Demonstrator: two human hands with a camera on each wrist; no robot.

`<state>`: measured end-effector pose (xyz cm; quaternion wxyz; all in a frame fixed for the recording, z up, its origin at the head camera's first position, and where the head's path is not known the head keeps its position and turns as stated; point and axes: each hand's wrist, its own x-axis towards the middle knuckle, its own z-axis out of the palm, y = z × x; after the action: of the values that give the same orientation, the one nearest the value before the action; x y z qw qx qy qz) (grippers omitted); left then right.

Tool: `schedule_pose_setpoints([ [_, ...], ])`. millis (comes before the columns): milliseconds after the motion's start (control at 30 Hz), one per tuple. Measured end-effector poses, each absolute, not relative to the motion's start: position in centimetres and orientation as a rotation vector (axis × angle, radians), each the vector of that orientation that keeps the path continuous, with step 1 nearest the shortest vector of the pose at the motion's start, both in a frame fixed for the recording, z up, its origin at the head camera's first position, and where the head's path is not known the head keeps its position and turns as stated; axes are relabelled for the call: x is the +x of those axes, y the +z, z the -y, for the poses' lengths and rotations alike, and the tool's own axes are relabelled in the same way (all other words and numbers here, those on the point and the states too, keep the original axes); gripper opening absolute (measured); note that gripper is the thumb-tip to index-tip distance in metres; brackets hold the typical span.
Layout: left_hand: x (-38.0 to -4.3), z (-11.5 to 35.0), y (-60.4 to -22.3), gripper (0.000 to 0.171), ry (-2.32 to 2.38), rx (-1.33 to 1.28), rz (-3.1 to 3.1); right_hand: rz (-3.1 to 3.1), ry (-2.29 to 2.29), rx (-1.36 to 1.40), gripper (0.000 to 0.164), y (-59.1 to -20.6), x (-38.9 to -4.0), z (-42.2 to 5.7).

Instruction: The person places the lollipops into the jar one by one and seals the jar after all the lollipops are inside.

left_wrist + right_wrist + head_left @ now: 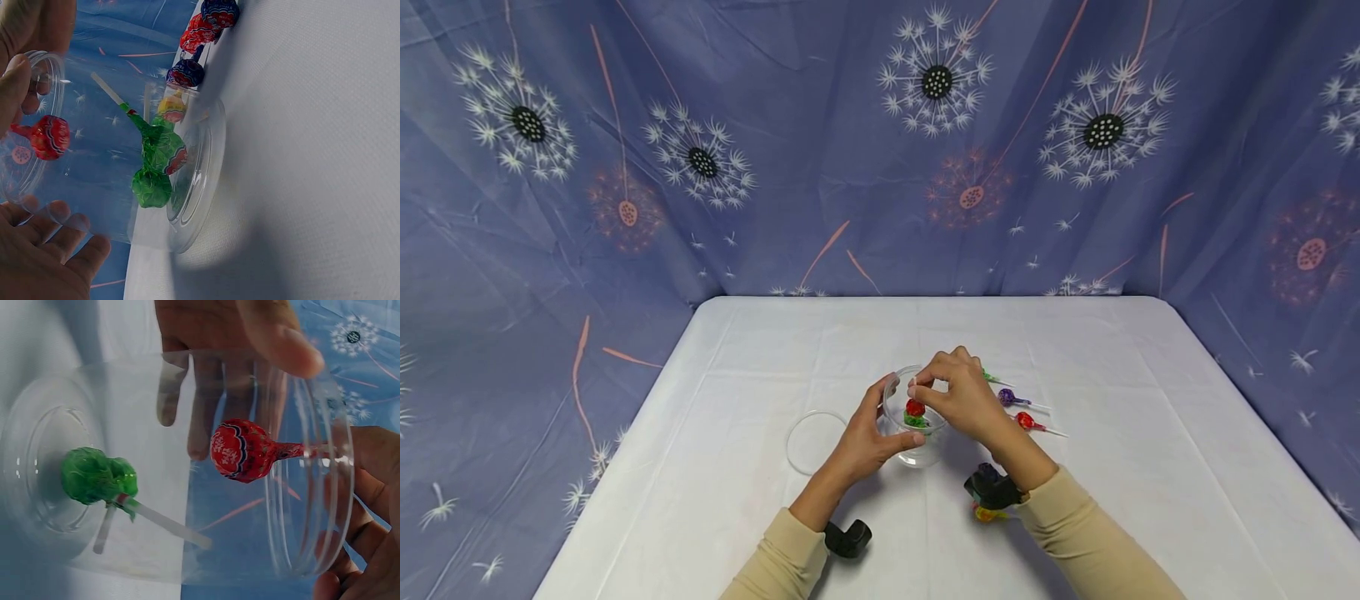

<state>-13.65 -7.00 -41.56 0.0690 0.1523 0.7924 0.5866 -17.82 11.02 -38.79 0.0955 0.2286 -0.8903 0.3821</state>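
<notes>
My left hand is wrapped round the side of a clear plastic jar, close to its rim. The jar stands upright on the white table. At the jar's mouth my right hand pinches a red-wrapped lollipop by its stick, with the candy end pointing down inside the jar. Below it, green-wrapped lollipops lie at the bottom, their white sticks leaning up. In the left wrist view the red lollipop hangs well above the green candies.
A clear ring-like lid lies left of the jar. To the right lie a purple lollipop, a red one and a partly hidden green one. A yellow lollipop sits near my right wrist. A patterned blue curtain surrounds the table.
</notes>
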Motion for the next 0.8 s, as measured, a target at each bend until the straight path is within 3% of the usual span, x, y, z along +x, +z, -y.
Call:
schedule_pose_setpoints([
  [433, -13.7, 7.0, -41.5, 0.089, 1.754, 0.477, -2.389, 2.601, 0.897, 0.733, 0.004, -40.1, -17.9, -10.5],
  [800, -15.2, 7.1, -45.0, 0.091, 1.755, 0.458, -2.419, 2.595, 0.777, 0.750, 0.006, -40.3, -17.7, -10.5],
])
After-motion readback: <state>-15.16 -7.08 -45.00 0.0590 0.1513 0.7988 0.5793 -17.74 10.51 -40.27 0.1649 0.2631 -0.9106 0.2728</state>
